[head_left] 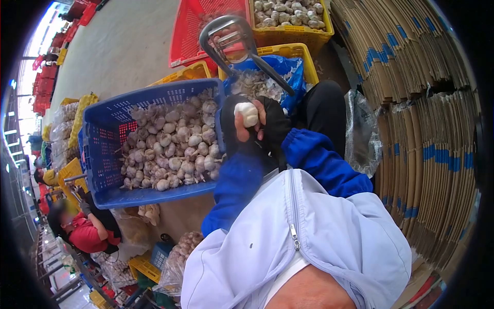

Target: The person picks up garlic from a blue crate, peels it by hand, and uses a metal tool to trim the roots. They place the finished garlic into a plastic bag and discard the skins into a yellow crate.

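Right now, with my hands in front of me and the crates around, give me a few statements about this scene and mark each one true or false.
1. The left hand and the right hand both grip one garlic bulb. True.
2. The blue crate has nothing in it. False: it holds a heap of garlic.
3. Flattened cardboard is stacked along the right side. True.
4. The metal tool lies inside the blue crate. False: it is above the hands, outside the crate.
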Available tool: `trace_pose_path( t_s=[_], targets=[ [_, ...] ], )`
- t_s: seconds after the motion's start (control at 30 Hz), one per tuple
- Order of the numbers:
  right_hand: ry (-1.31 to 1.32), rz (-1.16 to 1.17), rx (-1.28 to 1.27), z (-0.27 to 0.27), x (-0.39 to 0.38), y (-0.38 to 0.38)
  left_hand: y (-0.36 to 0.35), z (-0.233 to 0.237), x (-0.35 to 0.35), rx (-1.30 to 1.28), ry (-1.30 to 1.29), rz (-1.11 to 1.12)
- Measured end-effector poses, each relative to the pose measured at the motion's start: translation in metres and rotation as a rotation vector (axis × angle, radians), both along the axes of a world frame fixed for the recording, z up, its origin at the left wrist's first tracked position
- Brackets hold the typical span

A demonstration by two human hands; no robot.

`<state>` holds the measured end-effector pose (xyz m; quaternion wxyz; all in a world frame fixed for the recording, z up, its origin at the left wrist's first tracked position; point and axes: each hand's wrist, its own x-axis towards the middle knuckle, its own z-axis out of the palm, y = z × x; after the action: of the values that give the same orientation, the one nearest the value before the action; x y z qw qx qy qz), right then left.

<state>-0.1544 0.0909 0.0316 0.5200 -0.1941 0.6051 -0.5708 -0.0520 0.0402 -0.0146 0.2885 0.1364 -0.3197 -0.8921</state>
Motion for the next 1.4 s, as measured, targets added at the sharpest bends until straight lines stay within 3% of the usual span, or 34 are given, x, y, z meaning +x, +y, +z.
trace_pose_path(
  t_s=[0.07, 0.13, 0.17, 0.27, 0.3, 0.37, 0.43, 0.5, 0.53, 0.57, 0.67, 0.77, 0.93, 0.97, 1.07, 1.1, 1.2, 1.23, 1.33, 1.37, 1.4],
  targets=[
    [0.003, -0.072, -0.144, -0.032, -0.007, -0.004, -0.004, -0.007, 0.001, 0.094, -0.008, -0.014],
    [-0.344, -0.096, -0.200, 0.013, -0.004, 0.010, -0.003, 0.003, 0.004, 0.113, -0.060, -0.033],
    [-0.322, -0.022, -0.294, 0.009, -0.002, 0.015, -0.001, 0.005, 0.003, 0.112, -0.087, -0.027],
    [0.042, -0.099, -0.568, 0.001, 0.026, 0.011, 0.010, 0.012, -0.002, -0.063, -0.227, 0.095],
    [0.245, -0.313, -0.703, 0.002, 0.024, 0.000, 0.015, 0.010, -0.005, -0.150, -0.296, 0.143],
    [-0.139, -0.250, -0.572, 0.003, 0.007, 0.002, 0.020, 0.014, -0.004, -0.375, -0.457, 0.210],
    [-0.226, -0.150, -0.483, 0.013, -0.002, 0.009, 0.017, 0.020, -0.001, -0.653, -0.586, 0.290],
    [-0.159, -0.173, -0.434, 0.007, 0.009, 0.003, 0.014, 0.019, -0.013, -0.929, -0.550, 0.588],
    [-0.071, -0.180, -0.438, 0.006, 0.007, 0.003, 0.013, 0.022, -0.012, -0.924, -0.536, 0.584],
    [0.017, -0.189, -0.439, 0.007, 0.005, 0.004, 0.013, 0.023, -0.011, -0.871, -0.514, 0.557],
    [-0.148, -0.426, -0.350, -0.032, -0.015, -0.006, 0.019, 0.019, -0.011, -0.509, -0.381, 0.390],
    [-0.025, -0.442, -0.307, -0.031, -0.024, 0.000, 0.025, 0.011, -0.013, -0.231, -0.293, 0.276],
    [0.049, -0.266, -0.357, -0.010, -0.020, 0.013, 0.029, 0.009, -0.015, -0.074, -0.255, 0.137],
    [-0.155, -0.117, -0.438, -0.010, -0.018, 0.016, 0.028, 0.008, -0.014, -0.060, -0.256, 0.118],
    [0.253, 0.072, -0.516, -0.019, -0.005, 0.028, 0.033, 0.007, -0.013, -0.065, -0.311, 0.089],
    [0.277, -0.162, -0.397, -0.018, 0.001, 0.032, 0.036, 0.011, -0.013, -0.095, -0.351, 0.086],
    [-0.929, -0.417, -0.100, -0.017, -0.011, 0.026, 0.043, 0.027, -0.015, -0.235, -0.525, 0.076],
    [-0.889, -0.671, -0.272, -0.014, -0.011, 0.025, 0.044, 0.033, -0.015, -0.268, -0.566, 0.076],
    [-0.497, -0.341, -0.101, -0.026, -0.048, 0.026, 0.014, -0.005, 0.002, 0.180, -0.112, -0.272],
    [-0.368, -0.222, -0.050, -0.029, -0.055, 0.025, 0.010, -0.008, 0.007, 0.160, -0.027, -0.258],
    [0.112, -0.237, -0.095, -0.029, -0.055, 0.025, 0.007, -0.008, 0.012, 0.217, -0.005, -0.223]
  ],
)
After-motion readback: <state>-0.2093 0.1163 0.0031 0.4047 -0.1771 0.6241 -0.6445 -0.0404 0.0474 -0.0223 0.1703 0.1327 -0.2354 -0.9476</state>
